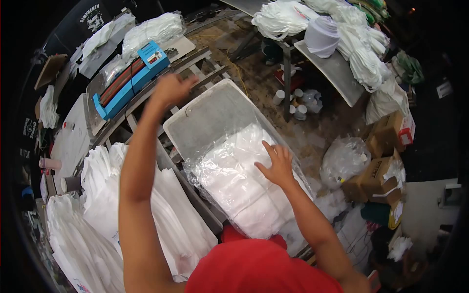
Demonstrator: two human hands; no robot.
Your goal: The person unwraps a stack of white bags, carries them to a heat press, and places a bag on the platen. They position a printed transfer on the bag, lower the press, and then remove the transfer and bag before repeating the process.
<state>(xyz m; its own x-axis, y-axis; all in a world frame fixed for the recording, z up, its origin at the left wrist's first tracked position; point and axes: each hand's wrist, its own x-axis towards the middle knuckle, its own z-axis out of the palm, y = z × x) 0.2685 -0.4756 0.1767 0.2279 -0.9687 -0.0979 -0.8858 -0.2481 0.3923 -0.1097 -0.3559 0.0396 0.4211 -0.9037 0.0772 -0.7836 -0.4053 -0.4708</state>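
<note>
A clear plastic bag (200, 168) wraps a bundle of folded white fabric (244, 180); it lies in a shallow grey tray (205, 107) in front of me. My right hand (278, 166) rests on top of the bundle with its fingers spread. Raised over the tray's far left corner is my left hand (173, 89), smeared by motion, with some fingers pointing right. Nothing can be made out in it. Just beyond that hand stands a blue heat sealer (124, 93) with a long bar.
Stacks of white fabric bags (181, 210) fill the left side. A table (337, 73) at the upper right carries more white bundles and a white roll (321, 36). Cardboard boxes (373, 180) and a stuffed plastic bag (344, 161) stand on the right.
</note>
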